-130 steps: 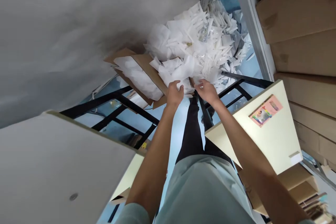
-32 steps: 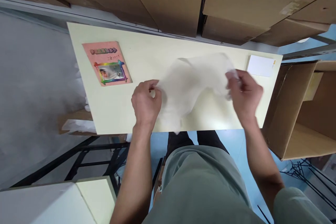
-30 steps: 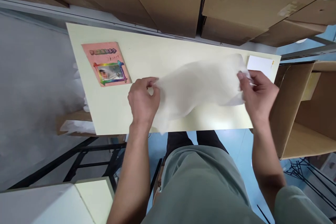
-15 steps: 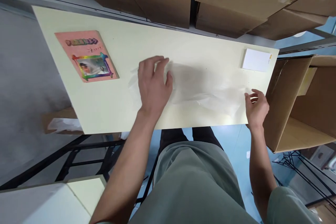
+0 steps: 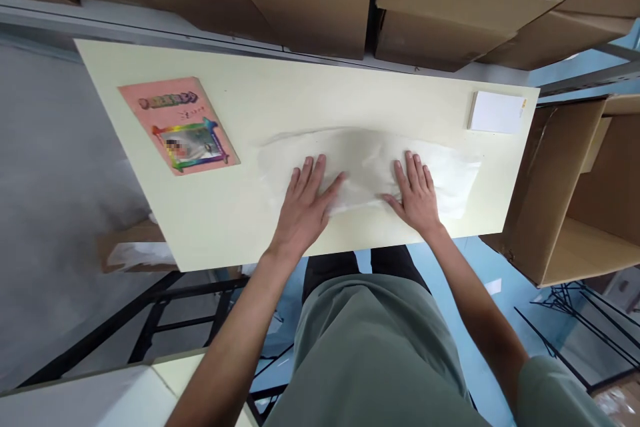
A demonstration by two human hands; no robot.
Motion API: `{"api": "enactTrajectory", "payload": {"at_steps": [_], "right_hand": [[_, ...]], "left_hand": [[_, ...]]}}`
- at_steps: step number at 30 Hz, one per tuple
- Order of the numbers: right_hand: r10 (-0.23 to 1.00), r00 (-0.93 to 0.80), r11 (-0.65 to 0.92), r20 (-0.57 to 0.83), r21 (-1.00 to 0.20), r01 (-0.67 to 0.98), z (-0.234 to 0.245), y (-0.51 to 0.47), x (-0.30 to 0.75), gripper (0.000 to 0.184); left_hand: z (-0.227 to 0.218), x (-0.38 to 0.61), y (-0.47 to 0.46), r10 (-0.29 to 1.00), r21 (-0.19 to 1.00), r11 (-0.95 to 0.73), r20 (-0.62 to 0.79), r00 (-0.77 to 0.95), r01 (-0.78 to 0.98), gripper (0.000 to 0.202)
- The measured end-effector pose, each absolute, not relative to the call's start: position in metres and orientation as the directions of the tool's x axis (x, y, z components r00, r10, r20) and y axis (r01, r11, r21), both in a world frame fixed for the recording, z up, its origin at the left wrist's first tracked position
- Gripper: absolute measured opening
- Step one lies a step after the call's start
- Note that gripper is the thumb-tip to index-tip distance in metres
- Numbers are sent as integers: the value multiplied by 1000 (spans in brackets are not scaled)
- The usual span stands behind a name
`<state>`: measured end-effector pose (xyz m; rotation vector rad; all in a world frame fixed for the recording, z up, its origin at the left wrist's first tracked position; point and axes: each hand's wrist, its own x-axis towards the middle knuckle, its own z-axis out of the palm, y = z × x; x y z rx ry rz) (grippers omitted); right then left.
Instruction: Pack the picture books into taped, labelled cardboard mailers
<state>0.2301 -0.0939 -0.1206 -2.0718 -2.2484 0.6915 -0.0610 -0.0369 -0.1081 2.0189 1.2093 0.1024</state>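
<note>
A thin, whitish, see-through sheet [image 5: 370,153] lies spread across the middle of the cream table [image 5: 225,227]; I cannot tell whether it is plastic film or tissue. My left hand [image 5: 306,203] rests on the left half of it, palm down with fingers spread. On its right half lies my right hand [image 5: 416,197], also flat, fingers slightly apart. Neither hand grips anything. To the left is a pink book [image 5: 180,125] with a rainbow-framed picture on its cover. Near the table's right end sits a small stack of white cards or paper [image 5: 497,112].
Cardboard boxes [image 5: 300,0] line a shelf behind the table's far edge. At the right end stands an open cardboard box [image 5: 565,193]. Another box [image 5: 133,247] with white material is low on the left. Black metal frames [image 5: 185,293] and a pale board [image 5: 90,400] are at lower left.
My right hand has come left from the table's right end onto the sheet. My left hand has lowered and flattened onto it. The sheet now looks smoother and flatter.
</note>
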Motion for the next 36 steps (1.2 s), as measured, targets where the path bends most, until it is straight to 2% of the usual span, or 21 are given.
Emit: {"api": "enactTrajectory", "payload": {"at_steps": [2,7,11,13,15,17,19,21,25,28,30,32,36], "right_hand": [[943,-165,72,-289,-305,950,-119,-95,241,81],[945,-183,96,-269,-308,947,-108,-92,253,72],[989,-26,-14,-146,-266,964,-86,-81,220,57],[996,58,-74,-67,-276,958,-73,-67,178,44],[999,50,-52,-15,-366,929,-62,-48,120,35],[1000,-20,11,-13,-488,873,-59,-24,54,31],[997,-54,11,-62,-551,835,-67,0,-9,33],[991,3,-73,-131,-537,841,-81,20,-60,33],[962,182,-262,-206,-492,830,-101,38,-107,33],[947,187,-301,-262,-511,806,-97,38,-103,34],[938,145,-303,-315,-546,781,-86,33,-89,37],[932,124,-320,-341,-609,726,-72,25,-69,42],[928,169,-372,-332,-790,489,-41,-4,-14,48]], "left_hand": [[-108,-74,-35,753,666,-296,-278,597,685,69],[-103,-91,-52,724,645,-359,-265,637,675,78],[-85,-103,-60,692,671,-353,-282,665,652,72],[-75,-119,-50,740,698,-291,-269,617,654,65],[-67,-145,-30,864,686,-149,-260,431,712,51],[-64,-177,-4,958,631,54,-250,137,774,41],[-69,-209,23,959,569,250,-257,-120,783,36],[-79,-234,46,912,527,396,-319,-256,752,33],[-99,-255,70,811,576,557,-533,-242,598,35],[-92,-253,67,789,658,608,-562,-248,443,37],[-69,-246,59,820,704,570,-519,-241,424,31],[-35,-234,49,858,714,508,-473,-203,482,25],[30,-191,29,856,706,488,-503,-121,513,26]]}}
